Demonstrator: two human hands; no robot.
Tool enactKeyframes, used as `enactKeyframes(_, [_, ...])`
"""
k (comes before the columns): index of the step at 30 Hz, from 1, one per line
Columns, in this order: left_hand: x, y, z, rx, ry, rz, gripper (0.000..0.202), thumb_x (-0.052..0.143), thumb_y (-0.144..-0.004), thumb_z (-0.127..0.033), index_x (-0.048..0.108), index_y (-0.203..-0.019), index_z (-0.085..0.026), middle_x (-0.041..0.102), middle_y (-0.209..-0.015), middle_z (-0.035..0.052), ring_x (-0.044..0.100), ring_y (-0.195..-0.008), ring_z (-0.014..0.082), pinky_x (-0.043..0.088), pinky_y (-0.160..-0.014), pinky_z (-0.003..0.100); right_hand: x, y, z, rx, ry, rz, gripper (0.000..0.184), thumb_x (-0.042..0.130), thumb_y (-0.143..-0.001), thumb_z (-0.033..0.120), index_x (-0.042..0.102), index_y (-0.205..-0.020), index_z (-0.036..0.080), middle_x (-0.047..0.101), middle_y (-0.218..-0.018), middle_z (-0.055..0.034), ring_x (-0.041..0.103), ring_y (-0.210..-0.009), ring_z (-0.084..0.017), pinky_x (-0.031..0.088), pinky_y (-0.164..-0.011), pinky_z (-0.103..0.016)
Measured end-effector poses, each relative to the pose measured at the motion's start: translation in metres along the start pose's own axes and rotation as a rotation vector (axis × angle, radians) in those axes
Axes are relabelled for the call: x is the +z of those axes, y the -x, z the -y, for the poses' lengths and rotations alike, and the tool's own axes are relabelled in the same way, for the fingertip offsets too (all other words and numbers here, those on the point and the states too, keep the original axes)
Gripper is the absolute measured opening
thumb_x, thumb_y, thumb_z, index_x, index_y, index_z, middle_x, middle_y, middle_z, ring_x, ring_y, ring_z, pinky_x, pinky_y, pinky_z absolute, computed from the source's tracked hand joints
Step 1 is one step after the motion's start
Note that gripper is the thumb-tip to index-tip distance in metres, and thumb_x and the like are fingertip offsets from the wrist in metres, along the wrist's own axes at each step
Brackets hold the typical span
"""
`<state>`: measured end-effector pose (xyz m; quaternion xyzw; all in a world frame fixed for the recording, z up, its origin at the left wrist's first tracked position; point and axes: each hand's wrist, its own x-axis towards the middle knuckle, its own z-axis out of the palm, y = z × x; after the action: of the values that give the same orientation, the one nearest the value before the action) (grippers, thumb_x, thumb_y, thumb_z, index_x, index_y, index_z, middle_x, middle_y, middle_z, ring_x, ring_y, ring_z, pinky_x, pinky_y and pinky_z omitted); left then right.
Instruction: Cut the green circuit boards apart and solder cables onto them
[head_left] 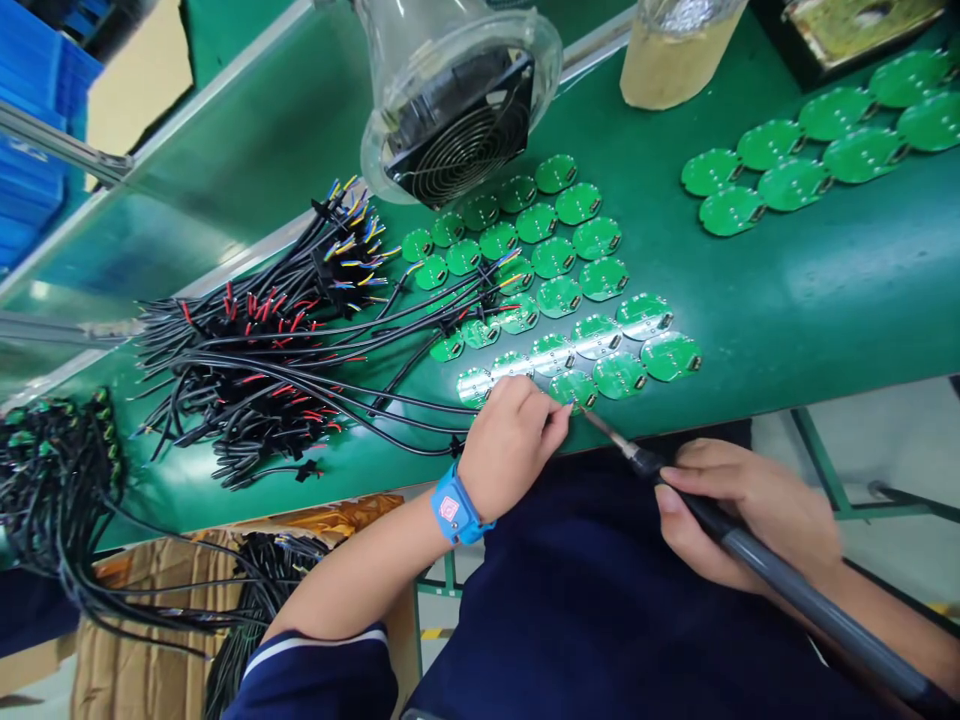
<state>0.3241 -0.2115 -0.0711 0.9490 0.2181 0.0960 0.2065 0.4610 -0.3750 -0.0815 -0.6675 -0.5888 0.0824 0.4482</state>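
Observation:
My right hand (750,510) is closed around a soldering iron (802,590), its metal tip angled up-left to the near edge of a round green circuit board (574,388). My left hand (514,425), with a blue band on the wrist, pinches the end of a black cable (420,447) at that same board. A bit of coloured wire shows at the fingertips, close to the iron's tip. Whether tip and wire touch is too small to tell. More round boards (619,375) lie in rows beside and beyond my hands.
Black cables (247,370) with stripped coloured ends are heaped on the green bench (787,300). A fume extractor fan (465,130) hangs over the boards. Another board group (795,185) and a tape-wrapped container (675,60) stand right. Below left is a cardboard box (142,660).

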Motion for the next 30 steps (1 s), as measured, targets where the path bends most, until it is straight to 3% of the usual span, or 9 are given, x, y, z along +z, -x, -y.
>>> enactKeyframes(3, [0.0, 0.0, 0.0, -0.002, -0.004, 0.0, 0.021, 0.047, -0.088, -0.028, 0.057, -0.075, -0.015, 0.052, -0.074, 0.0049, 0.047, -0.075, 0.016, 0.041, -0.069, 0.031, 0.0, -0.004, 0.004, -0.001, 0.046, 0.086, 0.013, 0.059, -0.072, 0.013, 0.051, -0.067, 0.021, 0.054, -0.057, 0.0017, 0.057, -0.055, -0.012, 0.051, -0.055, -0.024])
enactKeyframes(7, [0.0, 0.0, 0.0, -0.006, -0.015, -0.001, 0.021, 0.047, -0.089, -0.028, 0.057, -0.075, -0.015, 0.052, -0.074, 0.0047, 0.047, -0.075, 0.016, 0.041, -0.069, 0.031, 0.001, -0.004, 0.005, -0.076, 0.101, 0.01, 0.008, 0.059, -0.072, 0.014, 0.055, -0.074, 0.02, 0.057, -0.06, 0.0, 0.058, -0.056, -0.013, 0.052, -0.053, -0.025])
enactKeyframes(11, [0.001, 0.0, 0.0, 0.001, -0.02, 0.007, 0.021, 0.047, -0.088, -0.028, 0.057, -0.075, -0.015, 0.052, -0.074, 0.005, 0.047, -0.075, 0.016, 0.041, -0.069, 0.031, 0.003, 0.0, 0.004, -0.024, 0.11, 0.127, 0.007, 0.055, -0.075, 0.016, 0.053, -0.07, 0.02, 0.057, -0.058, -0.0001, 0.059, -0.056, -0.013, 0.053, -0.054, -0.025])
enactKeyframes(13, [0.001, 0.0, 0.0, 0.002, -0.016, 0.004, 0.021, 0.047, -0.088, -0.028, 0.057, -0.075, -0.015, 0.052, -0.073, 0.0049, 0.047, -0.075, 0.016, 0.042, -0.069, 0.031, 0.002, 0.001, 0.003, 0.0, 0.087, 0.103, 0.003, 0.054, -0.075, 0.017, 0.053, -0.074, 0.02, 0.058, -0.061, -0.001, 0.06, -0.057, -0.013, 0.054, -0.056, -0.026])
enactKeyframes(16, [0.001, 0.0, 0.0, -0.005, -0.007, -0.005, 0.021, 0.048, -0.088, -0.028, 0.057, -0.074, -0.015, 0.051, -0.073, 0.0046, 0.047, -0.074, 0.0159, 0.042, -0.068, 0.031, -0.001, 0.0, 0.004, -0.011, 0.03, 0.046, 0.012, 0.055, -0.074, 0.014, 0.053, -0.084, 0.02, 0.059, -0.063, -0.001, 0.06, -0.059, -0.014, 0.055, -0.056, -0.026])
enactKeyframes(21, [0.001, 0.0, 0.001, 0.001, 0.014, -0.01, 0.02, 0.049, -0.087, -0.027, 0.057, -0.075, -0.015, 0.052, -0.073, 0.0049, 0.048, -0.074, 0.0159, 0.042, -0.069, 0.031, -0.01, -0.005, 0.005, 0.036, -0.01, 0.053, 0.016, 0.056, -0.074, 0.014, 0.053, -0.086, 0.024, 0.058, -0.061, 0.0006, 0.061, -0.057, -0.015, 0.053, -0.052, -0.026])
enactKeyframes(27, [-0.002, 0.0, 0.0, -0.008, 0.074, 0.0, 0.019, 0.048, -0.088, -0.026, 0.059, -0.076, -0.016, 0.05, -0.074, 0.0044, 0.047, -0.075, 0.0159, 0.042, -0.07, 0.031, -0.001, -0.001, 0.003, 0.042, -0.001, -0.055, 0.024, 0.062, -0.072, 0.015, 0.054, -0.092, 0.024, 0.061, -0.07, -0.0007, 0.063, -0.065, -0.016, 0.055, -0.06, -0.029])
enactKeyframes(30, [-0.003, -0.001, 0.0, -0.018, 0.094, 0.008, 0.019, 0.048, -0.087, -0.026, 0.059, -0.075, -0.016, 0.05, -0.074, 0.004, 0.047, -0.075, 0.0158, 0.042, -0.07, 0.031, 0.004, 0.002, 0.003, 0.074, 0.022, -0.03, 0.013, 0.061, -0.074, 0.018, 0.055, -0.085, 0.022, 0.061, -0.069, -0.001, 0.063, -0.065, -0.016, 0.055, -0.063, -0.03])
